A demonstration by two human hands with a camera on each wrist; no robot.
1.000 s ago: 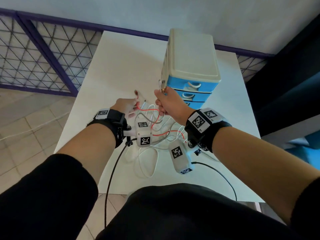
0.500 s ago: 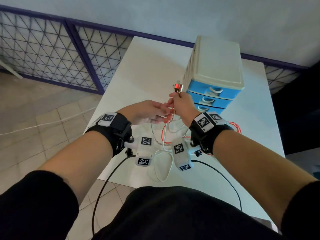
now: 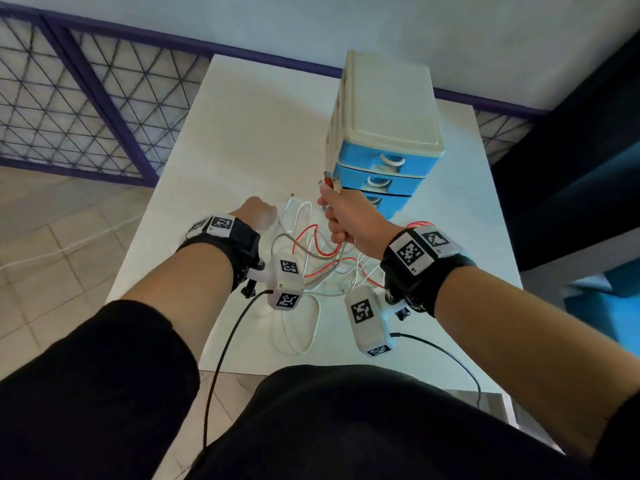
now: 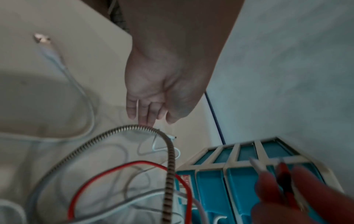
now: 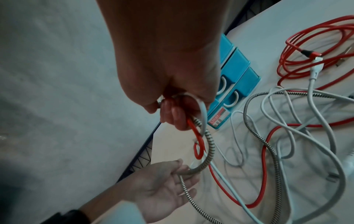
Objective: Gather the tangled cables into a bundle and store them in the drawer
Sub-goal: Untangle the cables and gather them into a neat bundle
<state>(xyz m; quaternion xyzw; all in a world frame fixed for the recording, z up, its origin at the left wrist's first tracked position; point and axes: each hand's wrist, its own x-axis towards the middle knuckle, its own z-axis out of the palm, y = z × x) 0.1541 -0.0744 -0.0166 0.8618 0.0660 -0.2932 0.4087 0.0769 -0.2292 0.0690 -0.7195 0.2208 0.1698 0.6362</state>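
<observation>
On the white rectangular table [image 3: 242, 133], the cream-topped plastic chest with blue drawers [image 3: 388, 161] stands at about 1 o'clock from the hands, its drawers all pushed in. The tangle of red, white and black-and-white braided cables [image 3: 322, 258] lies on the table at 6 o'clock from the chest, between the two wrists. The right hand [image 3: 346, 220] is raised just beside the chest's front corner, fingers curled round several cable ends, with plugs sticking up out of the fist. The left hand [image 5: 161, 188] is spread, palm showing, fingertips [image 4: 147, 121] touching the braided loop. A further red coil [image 5: 306, 53] lies at 3 o'clock from the chest. A purple-framed mesh railing [image 3: 86, 98] borders the table at 10 o'clock. The wrist cameras hide part of the tangle; the chest's lowest drawers are blocked by the right hand.
</observation>
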